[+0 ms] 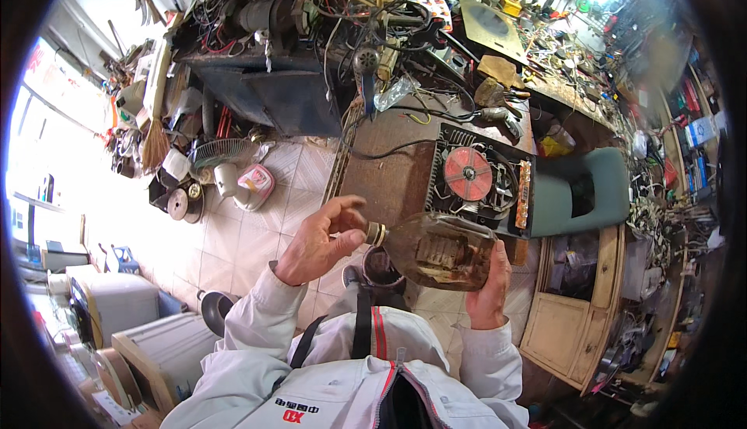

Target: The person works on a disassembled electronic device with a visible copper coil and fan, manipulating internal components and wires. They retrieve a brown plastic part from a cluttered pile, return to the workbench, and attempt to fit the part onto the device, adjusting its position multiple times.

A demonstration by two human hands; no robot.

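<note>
A large see-through bottle, brownish and stained, lies on its side in the air in front of my body. Its neck points left and its wide base points right. My right hand grips the base end, fingers partly hidden behind it. Just beyond the neck is my left hand, thumb and fingers curved but apart, with nothing visible between them. Behind the bottle, an opened black device with a round red fan or coil in its middle sits on the brown workbench.
A grey-green plastic stool stands right of the bench. Beneath the bottle is a dark bucket. Tools and cables crowd the back; a fan and wire spool are on the floor at left. A wooden cabinet is at right.
</note>
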